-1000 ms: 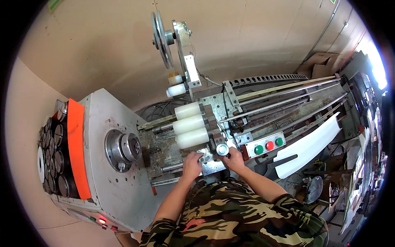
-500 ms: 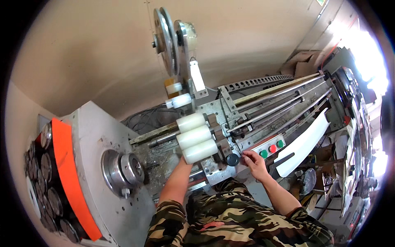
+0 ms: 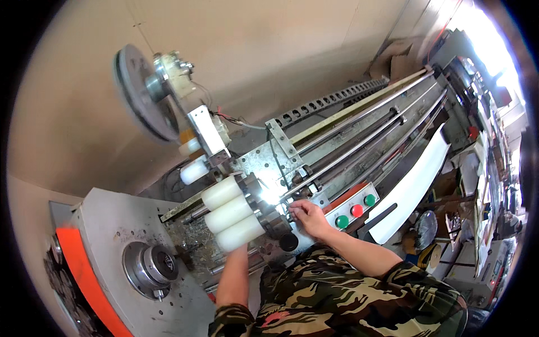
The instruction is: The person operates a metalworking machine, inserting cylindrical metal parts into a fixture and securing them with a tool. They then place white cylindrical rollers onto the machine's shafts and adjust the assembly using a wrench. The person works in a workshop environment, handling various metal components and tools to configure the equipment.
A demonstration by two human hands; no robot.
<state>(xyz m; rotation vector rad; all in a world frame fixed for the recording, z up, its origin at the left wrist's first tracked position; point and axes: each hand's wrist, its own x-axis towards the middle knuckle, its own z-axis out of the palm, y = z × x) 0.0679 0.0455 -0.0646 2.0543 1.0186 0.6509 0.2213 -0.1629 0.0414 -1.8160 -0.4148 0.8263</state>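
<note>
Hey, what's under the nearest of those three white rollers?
The left forearm disappears beneath the nearest white roller; the left hand, and anything it may touch there, is covered.

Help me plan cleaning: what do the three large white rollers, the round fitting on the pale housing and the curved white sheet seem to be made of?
Three large white rollers: probably plastic, satin; evenly milky and smooth.
Round fitting: metal, likely steel; grey with bright, machined-looking highlights.
Curved white sheet: smooth, plain white; plastic or coated metal, the look leaves it open.
</note>
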